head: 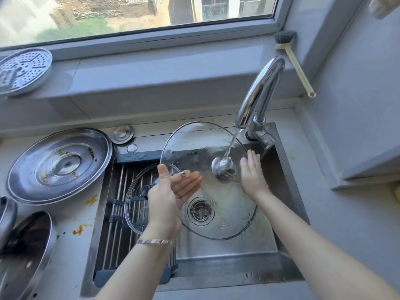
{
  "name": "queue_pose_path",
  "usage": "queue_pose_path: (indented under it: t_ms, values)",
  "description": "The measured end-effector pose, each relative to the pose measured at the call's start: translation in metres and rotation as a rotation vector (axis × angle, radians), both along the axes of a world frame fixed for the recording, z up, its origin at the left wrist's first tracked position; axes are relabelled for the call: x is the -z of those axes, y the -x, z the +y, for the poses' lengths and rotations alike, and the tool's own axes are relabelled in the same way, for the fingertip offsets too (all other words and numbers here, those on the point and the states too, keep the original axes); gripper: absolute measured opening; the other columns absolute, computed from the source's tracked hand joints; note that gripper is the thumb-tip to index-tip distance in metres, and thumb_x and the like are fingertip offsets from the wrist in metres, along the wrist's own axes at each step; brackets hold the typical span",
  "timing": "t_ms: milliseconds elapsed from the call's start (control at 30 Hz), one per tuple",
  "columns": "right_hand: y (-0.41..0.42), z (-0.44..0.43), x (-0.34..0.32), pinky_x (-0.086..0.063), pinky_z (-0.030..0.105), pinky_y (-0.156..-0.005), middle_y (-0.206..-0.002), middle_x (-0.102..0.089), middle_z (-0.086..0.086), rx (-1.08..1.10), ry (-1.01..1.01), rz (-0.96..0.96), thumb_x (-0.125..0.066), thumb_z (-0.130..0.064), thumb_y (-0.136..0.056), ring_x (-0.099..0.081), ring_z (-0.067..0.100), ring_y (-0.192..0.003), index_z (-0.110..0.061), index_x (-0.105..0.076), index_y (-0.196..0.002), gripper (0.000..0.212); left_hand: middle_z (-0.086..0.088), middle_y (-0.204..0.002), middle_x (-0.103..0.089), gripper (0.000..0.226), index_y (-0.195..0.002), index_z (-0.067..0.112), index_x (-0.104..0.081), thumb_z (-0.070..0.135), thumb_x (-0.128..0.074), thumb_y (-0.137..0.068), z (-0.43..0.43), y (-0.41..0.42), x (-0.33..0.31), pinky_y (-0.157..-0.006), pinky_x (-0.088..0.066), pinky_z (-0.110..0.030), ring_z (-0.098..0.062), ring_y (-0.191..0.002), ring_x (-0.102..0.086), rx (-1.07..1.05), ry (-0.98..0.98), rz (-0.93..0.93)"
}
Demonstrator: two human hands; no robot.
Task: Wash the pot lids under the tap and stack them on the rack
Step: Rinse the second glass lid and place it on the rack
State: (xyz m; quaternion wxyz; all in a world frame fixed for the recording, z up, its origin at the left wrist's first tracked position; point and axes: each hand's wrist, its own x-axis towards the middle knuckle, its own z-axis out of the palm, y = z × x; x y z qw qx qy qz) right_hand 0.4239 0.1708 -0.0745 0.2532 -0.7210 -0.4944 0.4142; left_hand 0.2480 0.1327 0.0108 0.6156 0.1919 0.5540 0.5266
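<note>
Head view, close, looking steeply down into sink [283, 215].

I see two forearms, bare to the frame edge. The left hand [171, 191] wears a ring [183, 174] with a small round dark setting on one finger, and a slim pinkish metal link bracelet [154, 241] at the wrist. The right hand [252, 174] is bare, like its forearm.

Clear glass lid [194, 144] with a silvery knob [224, 169]. Chrome tap [259, 87]. Dull steel lid [60, 165] on the pale grey desk [71, 245], smeared with orange-brown stains. Silver disc [23, 70] dotted with holes. Cream brush [298, 70] handle, grey bristles. Silver rack [118, 187] bars, dark slate bands. Rose-gold bracelet [154, 241].
</note>
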Motion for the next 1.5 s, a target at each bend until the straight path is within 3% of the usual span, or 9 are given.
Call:
queue_pose_path:
  t_ms: [200,400,600,733,1033,1100,1267,1400,1500]
  values:
    - [0.042,-0.055,-0.024,0.014,0.019,-0.112,-0.146,0.023,-0.012,-0.399,-0.244,-0.220,-0.010,-0.042,-0.090,0.024,-0.003,-0.134,-0.018,0.014,-0.144,0.064,-0.014,-0.072,-0.073,0.057,-0.087,-0.002,-0.056,0.050,-0.033,-0.095,0.016,0.000,0.004,-0.066,-0.060,-0.032,-0.024,-0.069,-0.073,-0.149,0.040,-0.113]
    - [0.012,-0.011,-0.028,0.004,0.030,-0.118,-0.158,0.008,0.005,-0.146,-0.047,-0.245,-0.018,-0.037,-0.101,0.009,0.013,-0.145,-0.008,0.001,-0.149,0.059,-0.013,-0.071,-0.073,0.057,-0.085,0.001,-0.056,0.052,-0.031,-0.094,0.008,-0.001,0.003,-0.071,-0.059,-0.034,-0.023,-0.068,-0.073,-0.176,0.024,-0.163]
    - [0.037,-0.055,-0.035,0.015,0.023,-0.114,-0.147,0.027,-0.009,-0.470,-0.272,-0.337,-0.009,-0.052,-0.090,0.025,0.002,-0.137,-0.018,0.015,-0.145,0.069,-0.016,-0.074,-0.072,0.056,-0.086,0.000,-0.055,0.050,-0.033,-0.095,0.011,-0.002,0.002,-0.067,-0.060,-0.032,-0.023,-0.067,-0.072,-0.234,0.034,-0.151]
    - [0.009,-0.023,-0.030,0.005,0.030,-0.118,-0.158,0.007,0.005,-0.235,-0.069,-0.307,-0.019,-0.042,-0.099,0.009,0.012,-0.145,-0.009,0.000,-0.149,0.063,-0.015,-0.070,-0.073,0.055,-0.091,-0.001,-0.052,0.050,-0.033,-0.095,0.008,0.002,0.002,-0.060,-0.060,-0.031,-0.024,-0.065,-0.072,-0.245,0.058,-0.176]
    - [0.044,-0.064,-0.049,0.028,0.023,-0.105,-0.152,0.023,0.013,-0.644,-0.222,-0.459,0.012,-0.058,-0.076,0.036,0.013,-0.129,-0.018,0.009,-0.148,0.082,-0.016,-0.085,-0.068,0.060,-0.097,-0.002,-0.052,0.052,-0.027,-0.096,0.001,-0.001,0.016,-0.056,-0.059,-0.025,-0.018,-0.063,-0.071,-0.199,0.176,-0.221]
    - [0.044,-0.065,-0.050,0.021,0.029,-0.111,-0.152,0.017,0.014,-0.626,-0.257,-0.480,0.016,-0.060,-0.082,0.026,0.021,-0.136,-0.011,0.000,-0.148,0.085,-0.018,-0.090,-0.066,0.061,-0.101,-0.003,-0.050,0.052,-0.025,-0.096,-0.001,-0.001,0.019,-0.057,-0.059,-0.026,-0.018,-0.064,-0.071,-0.211,0.183,-0.252]
    - [0.040,-0.080,-0.047,-0.025,0.035,-0.108,-0.139,-0.048,0.015,-0.821,-0.484,-0.464,-0.008,-0.032,-0.099,-0.046,0.028,-0.129,0.000,-0.051,-0.129,0.061,-0.014,-0.099,-0.066,0.064,-0.110,0.000,-0.051,0.054,-0.020,-0.095,-0.004,-0.007,0.020,-0.064,-0.056,-0.024,-0.016,-0.070,-0.069,-0.183,0.225,-0.283]
    - [0.043,-0.051,-0.054,-0.021,0.034,-0.114,-0.143,-0.044,0.013,-0.904,-0.509,-0.570,-0.017,-0.037,-0.096,-0.041,0.025,-0.133,-0.004,-0.046,-0.134,0.058,-0.014,-0.104,-0.065,0.062,-0.092,0.002,-0.058,0.054,-0.024,-0.095,-0.005,-0.016,0.018,-0.071,-0.052,-0.025,-0.018,-0.081,-0.064,-0.174,0.236,-0.277]
    - [0.052,-0.018,-0.066,0.005,0.027,-0.115,-0.157,-0.010,0.007,-0.857,-0.409,-0.591,-0.005,-0.045,-0.089,-0.007,0.016,-0.145,-0.009,-0.017,-0.148,0.070,-0.010,-0.072,-0.071,0.060,-0.082,0.005,-0.060,0.054,-0.029,-0.094,-0.004,-0.026,0.018,-0.052,-0.054,-0.020,-0.013,-0.059,-0.068,-0.124,0.216,-0.241]
